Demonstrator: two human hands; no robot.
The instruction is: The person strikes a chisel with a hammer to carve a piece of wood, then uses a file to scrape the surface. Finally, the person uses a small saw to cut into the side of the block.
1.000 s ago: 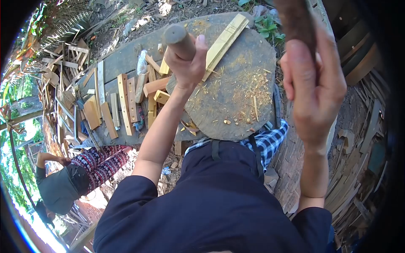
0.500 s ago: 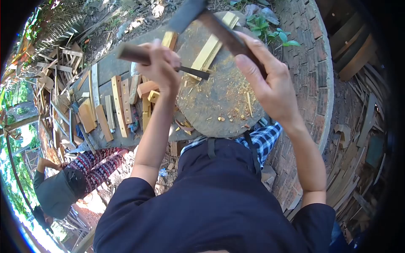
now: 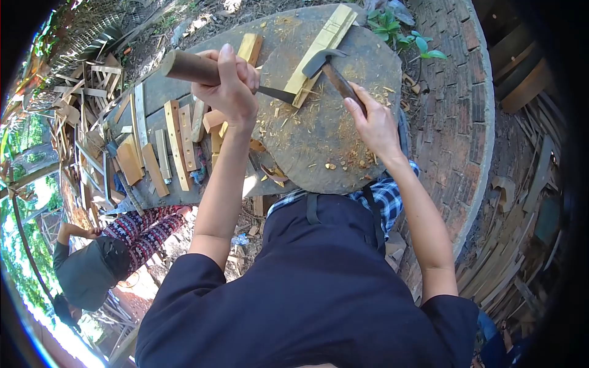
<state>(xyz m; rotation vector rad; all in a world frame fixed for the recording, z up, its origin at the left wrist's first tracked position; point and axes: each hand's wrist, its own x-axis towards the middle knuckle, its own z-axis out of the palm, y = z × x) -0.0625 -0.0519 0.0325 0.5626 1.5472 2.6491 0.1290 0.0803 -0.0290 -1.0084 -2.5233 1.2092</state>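
My left hand (image 3: 227,92) is wrapped round the wooden handle of a chisel (image 3: 191,67). The chisel's dark blade points right, its tip at the near end of a pale notched wooden strip (image 3: 330,38). In my right hand (image 3: 379,127) is a hammer (image 3: 337,78), gripped by its wooden handle. Its curved metal head overlaps the strip's right edge in this view. Under the strip is a round wooden block (image 3: 313,150) scattered with chips and shavings.
Left of the block, several cut wood pieces (image 3: 175,144) lie on a dark board. A person (image 3: 92,270) in patterned trousers is at the lower left. A brick ledge (image 3: 451,122) runs along the right, with scrap wood (image 3: 515,245) beyond it. A small plant (image 3: 392,30) grows behind the block.
My right hand has lowered the hammer from high over the block to beside the strip. My left hand has shifted slightly, and the chisel tip now sits at the strip's near end.
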